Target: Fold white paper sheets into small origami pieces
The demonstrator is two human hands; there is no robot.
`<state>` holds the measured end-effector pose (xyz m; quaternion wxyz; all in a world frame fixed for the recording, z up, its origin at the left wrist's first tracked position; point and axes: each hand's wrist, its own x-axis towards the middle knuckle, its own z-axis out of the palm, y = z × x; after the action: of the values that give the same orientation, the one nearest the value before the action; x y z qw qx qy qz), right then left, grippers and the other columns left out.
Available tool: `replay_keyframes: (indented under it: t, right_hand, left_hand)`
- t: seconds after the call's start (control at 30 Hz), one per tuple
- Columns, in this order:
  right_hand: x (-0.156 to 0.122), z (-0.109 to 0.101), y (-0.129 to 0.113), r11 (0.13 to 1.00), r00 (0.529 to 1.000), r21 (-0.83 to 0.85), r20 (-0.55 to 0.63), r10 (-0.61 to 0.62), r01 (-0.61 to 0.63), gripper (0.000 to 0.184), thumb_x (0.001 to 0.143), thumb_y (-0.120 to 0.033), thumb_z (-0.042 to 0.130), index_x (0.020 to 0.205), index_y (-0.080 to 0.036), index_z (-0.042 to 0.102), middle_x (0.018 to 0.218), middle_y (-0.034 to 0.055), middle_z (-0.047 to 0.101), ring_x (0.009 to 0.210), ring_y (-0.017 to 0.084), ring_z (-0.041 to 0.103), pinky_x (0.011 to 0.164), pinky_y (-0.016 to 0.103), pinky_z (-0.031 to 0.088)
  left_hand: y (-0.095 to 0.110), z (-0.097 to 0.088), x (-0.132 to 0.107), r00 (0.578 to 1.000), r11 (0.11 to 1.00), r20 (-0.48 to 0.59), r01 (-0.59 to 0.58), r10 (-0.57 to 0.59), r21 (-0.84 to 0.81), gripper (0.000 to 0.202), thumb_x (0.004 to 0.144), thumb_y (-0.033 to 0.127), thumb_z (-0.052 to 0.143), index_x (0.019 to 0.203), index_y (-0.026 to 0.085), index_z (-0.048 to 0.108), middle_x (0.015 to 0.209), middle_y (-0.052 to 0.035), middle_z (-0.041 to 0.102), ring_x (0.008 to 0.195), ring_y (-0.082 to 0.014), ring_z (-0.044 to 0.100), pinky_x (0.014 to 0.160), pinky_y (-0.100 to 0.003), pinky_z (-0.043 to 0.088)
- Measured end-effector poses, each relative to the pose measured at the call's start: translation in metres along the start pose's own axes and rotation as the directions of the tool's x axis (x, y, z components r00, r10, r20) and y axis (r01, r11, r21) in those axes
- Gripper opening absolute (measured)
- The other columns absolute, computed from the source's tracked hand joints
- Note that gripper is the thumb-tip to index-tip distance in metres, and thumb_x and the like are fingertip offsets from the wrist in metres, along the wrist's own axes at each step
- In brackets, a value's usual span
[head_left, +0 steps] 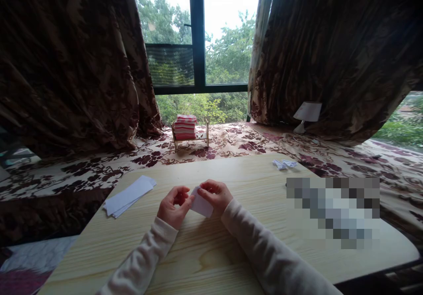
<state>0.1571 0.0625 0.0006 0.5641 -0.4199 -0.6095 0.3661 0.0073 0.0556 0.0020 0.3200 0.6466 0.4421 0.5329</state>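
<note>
Closest to my camera, two pale sleeves (145, 255) reach in over the wood-grained table (198, 259), leading up to the hands. My right hand (215, 194) is closed in a pinch on a small white paper piece (202, 204), thumb laid on its near face and fingers curled behind. My left hand (174, 204) is half curled, with a gap between thumb and forefinger; its thumb tip meets the paper's left edge, but I cannot tell whether it grips. The paper sits between the two hands, tilted, above the tabletop.

Well to the right of the right hand, I get only a pixelated patch (333, 213), so I cannot tell what lies there. Left of the left hand, white paper strips (130, 195) lie overlapped in a slanting stack. Beyond the right hand and off to its right, some folded white pieces (284, 164) rest near the table's far edge.

Past the table ahead of both hands, floral fabric (228, 143) carries a small rack (191, 140) with stacked striped cloths (185, 127); a white lamp (308, 111) stands farther right. Dark patterned curtains (66, 65) frame the window (198, 35), with trees (231, 57) outside.
</note>
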Motion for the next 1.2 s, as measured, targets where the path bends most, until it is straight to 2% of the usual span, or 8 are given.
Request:
replay_keyframes:
  t: [0.07,0.17,0.27,0.47,0.63,1.0,1.13,1.2]
  right_hand:
    - [0.000,0.000,0.001,1.000,1.000,0.014,0.006,0.021,-0.022,0.015,0.065,-0.031,0.059,0.064,-0.016,0.061,0.057,-0.0010,0.056,0.052,0.010,0.048,0.049,0.021,0.039]
    - [0.000,0.001,0.003,1.000,1.000,0.013,0.010,0.017,-0.017,0.015,0.065,-0.030,0.059,0.064,-0.016,0.061,0.059,-0.0003,0.058,0.054,0.010,0.050,0.051,0.022,0.041]
    - [0.000,0.001,0.003,1.000,1.000,-0.005,0.018,0.005,-0.005,0.015,0.066,-0.029,0.058,0.065,-0.015,0.061,0.060,0.0005,0.058,0.055,0.011,0.050,0.052,0.023,0.041]
    - [-0.002,0.003,0.003,1.000,0.998,-0.011,0.055,-0.013,0.013,0.013,0.067,-0.027,0.057,0.066,-0.015,0.062,0.062,0.0008,0.057,0.056,0.011,0.051,0.053,0.023,0.041]
    - [-0.003,0.005,0.003,1.000,0.998,0.005,0.068,0.000,0.000,0.012,0.066,-0.026,0.057,0.065,-0.015,0.062,0.062,0.0003,0.057,0.056,0.011,0.052,0.052,0.022,0.041]
    - [-0.003,0.005,0.004,0.999,0.996,-0.008,0.080,0.033,-0.033,0.015,0.065,-0.026,0.058,0.068,-0.013,0.064,0.064,0.0017,0.060,0.059,0.012,0.054,0.056,0.023,0.043]
    - [-0.003,0.005,0.003,1.000,0.996,0.003,0.081,0.027,-0.027,0.014,0.065,-0.025,0.058,0.068,-0.013,0.064,0.066,0.0025,0.060,0.062,0.013,0.055,0.059,0.024,0.044]
    - [-0.003,0.005,0.003,1.000,0.996,0.006,0.084,0.029,-0.030,0.014,0.066,-0.025,0.057,0.069,-0.013,0.064,0.066,0.0026,0.060,0.062,0.013,0.055,0.058,0.024,0.043]
  left_hand:
    - [0.001,-0.001,0.000,0.999,0.999,0.005,-0.037,0.037,0.015,0.023,0.063,0.030,0.063,0.079,0.016,0.057,0.066,0.0005,0.056,0.057,-0.0103,0.052,0.056,-0.021,0.045]
    - [0.002,-0.001,0.001,0.992,0.994,0.089,-0.092,0.086,0.063,0.015,0.066,0.029,0.060,0.073,0.016,0.057,0.066,0.0001,0.056,0.059,-0.0106,0.052,0.056,-0.021,0.045]
    - [0.001,0.001,0.000,0.991,0.990,0.067,-0.119,0.114,0.076,0.014,0.067,0.029,0.059,0.073,0.016,0.057,0.065,0.0004,0.056,0.059,-0.0106,0.051,0.055,-0.021,0.045]
    - [-0.006,0.004,0.000,0.993,0.993,-0.049,-0.106,0.109,0.060,0.019,0.065,0.032,0.060,0.076,0.016,0.058,0.063,0.0006,0.057,0.056,-0.0105,0.052,0.054,-0.021,0.045]
    - [-0.007,0.003,0.001,0.990,0.986,-0.021,-0.138,0.141,0.095,0.016,0.066,0.032,0.058,0.068,0.016,0.058,0.060,0.0010,0.056,0.055,-0.0103,0.051,0.052,-0.020,0.043]
    - [-0.007,0.000,0.000,0.998,0.995,0.013,-0.057,0.056,0.084,0.014,0.066,0.029,0.058,0.066,0.016,0.056,0.058,0.0020,0.055,0.053,-0.0099,0.052,0.052,-0.020,0.043]
    - [-0.004,-0.002,0.001,0.994,0.989,0.068,-0.096,0.089,0.116,0.012,0.068,0.027,0.056,0.066,0.016,0.055,0.062,0.0012,0.054,0.057,-0.0105,0.052,0.055,-0.021,0.044]
    - [-0.003,-0.002,0.001,0.994,0.989,0.056,-0.099,0.093,0.111,0.012,0.068,0.028,0.056,0.066,0.016,0.055,0.063,0.0012,0.055,0.058,-0.0105,0.052,0.055,-0.021,0.044]
